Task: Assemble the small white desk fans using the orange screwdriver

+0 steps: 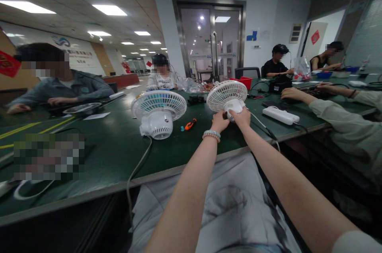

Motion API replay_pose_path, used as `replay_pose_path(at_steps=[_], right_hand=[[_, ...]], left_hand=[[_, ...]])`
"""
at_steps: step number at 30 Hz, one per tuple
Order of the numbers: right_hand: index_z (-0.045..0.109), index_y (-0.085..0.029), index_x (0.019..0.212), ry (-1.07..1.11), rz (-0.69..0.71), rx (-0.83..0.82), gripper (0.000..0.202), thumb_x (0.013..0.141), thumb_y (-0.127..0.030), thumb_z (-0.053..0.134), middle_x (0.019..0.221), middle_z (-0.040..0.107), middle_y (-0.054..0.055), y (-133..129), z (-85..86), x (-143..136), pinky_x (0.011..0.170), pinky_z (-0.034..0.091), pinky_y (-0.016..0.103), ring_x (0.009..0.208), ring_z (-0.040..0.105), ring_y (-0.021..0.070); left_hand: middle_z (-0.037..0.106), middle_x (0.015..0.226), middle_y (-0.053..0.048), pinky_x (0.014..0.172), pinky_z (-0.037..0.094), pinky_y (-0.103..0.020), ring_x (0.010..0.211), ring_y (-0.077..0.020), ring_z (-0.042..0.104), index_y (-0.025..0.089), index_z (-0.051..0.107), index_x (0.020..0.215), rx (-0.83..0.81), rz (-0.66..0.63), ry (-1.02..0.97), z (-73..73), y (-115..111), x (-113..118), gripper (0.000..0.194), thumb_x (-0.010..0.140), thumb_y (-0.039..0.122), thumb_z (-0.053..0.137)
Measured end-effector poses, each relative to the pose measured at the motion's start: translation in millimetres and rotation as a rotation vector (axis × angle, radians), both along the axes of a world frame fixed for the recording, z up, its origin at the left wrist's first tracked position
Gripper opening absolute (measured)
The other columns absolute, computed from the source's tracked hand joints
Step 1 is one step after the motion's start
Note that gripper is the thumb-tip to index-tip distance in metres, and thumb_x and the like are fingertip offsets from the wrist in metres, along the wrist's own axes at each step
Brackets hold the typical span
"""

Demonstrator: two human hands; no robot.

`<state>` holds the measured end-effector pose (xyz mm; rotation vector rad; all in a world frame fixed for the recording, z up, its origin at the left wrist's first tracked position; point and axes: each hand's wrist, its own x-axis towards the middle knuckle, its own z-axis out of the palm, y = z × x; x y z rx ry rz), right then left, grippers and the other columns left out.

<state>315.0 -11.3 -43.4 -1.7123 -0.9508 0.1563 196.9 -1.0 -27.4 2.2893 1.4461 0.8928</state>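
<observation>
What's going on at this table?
Someone is handling a white fan: their right hand grips its rear housing, with the left hand close beside it. A second fan stands to the left on the green table, an orange tool between them. Other people sit around.

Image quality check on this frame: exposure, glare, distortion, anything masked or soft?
Head view: ceiling lights clip to white; green table has a dull sheen at left, near-black space beneath; wide-angle stretch elongates the forearms; a pixelated patch masks things at left; held fan slightly soft, its grille ribs readable.
</observation>
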Motion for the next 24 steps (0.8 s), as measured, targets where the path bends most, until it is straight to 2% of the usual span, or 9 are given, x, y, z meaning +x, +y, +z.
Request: replay_pose_path(at_steps=[7,12,15,18,24], right_hand=[[0.046,-0.009,0.118,0.010,0.014,0.035,0.077,0.058,-0.053,0.063,0.114,0.050,0.022,1.8,-1.1,-0.5,0.088,0.037,0.045,0.109,0.046,0.0336],[0.048,-0.010,0.116,0.000,0.017,0.032,0.076,0.057,-0.055,0.063,0.113,0.051,0.021,0.7,-0.1,0.0,0.088,0.037,0.045,0.108,0.047,0.0332],[0.049,-0.010,0.115,-0.010,0.030,0.035,0.076,0.056,-0.057,0.063,0.111,0.052,0.021,1.9,-0.4,-0.2,0.088,0.037,0.044,0.107,0.048,0.0326],[0.048,-0.009,0.116,-0.022,0.046,0.028,0.077,0.057,-0.058,0.062,0.111,0.052,0.021,3.8,-1.7,-1.4,0.088,0.037,0.044,0.106,0.048,0.0323],[0.041,-0.007,0.124,-0.028,0.053,0.042,0.083,0.060,-0.056,0.061,0.119,0.046,0.024,5.5,-3.8,-4.0,0.091,0.035,0.043,0.114,0.042,0.0331]], left_hand=[[0.063,0.107,-0.005,0.090,0.041,-0.039,0.104,-0.0232,0.053,0.021,0.057,0.100,0.027,0.033,-0.029,-1.2,1.3,0.5,0.032,0.068,0.021,0.056],[0.060,0.110,-0.008,0.090,0.042,-0.031,0.104,-0.0199,0.054,0.016,0.054,0.103,0.054,-0.016,-0.031,-8.9,9.4,0.3,0.036,0.067,0.018,0.054],[0.058,0.114,-0.012,0.089,0.042,-0.029,0.104,-0.0215,0.054,0.012,0.052,0.109,0.024,-0.021,0.064,-12.9,13.9,0.1,0.042,0.069,0.021,0.053],[0.060,0.112,-0.013,0.086,0.044,-0.030,0.101,-0.0237,0.057,0.013,0.055,0.107,-0.001,-0.059,0.160,-14.2,16.0,0.4,0.038,0.070,0.023,0.051],[0.061,0.110,-0.012,0.087,0.043,-0.030,0.101,-0.0235,0.057,0.014,0.057,0.106,-0.012,-0.060,0.203,-14.9,16.6,1.2,0.036,0.072,0.021,0.050]])
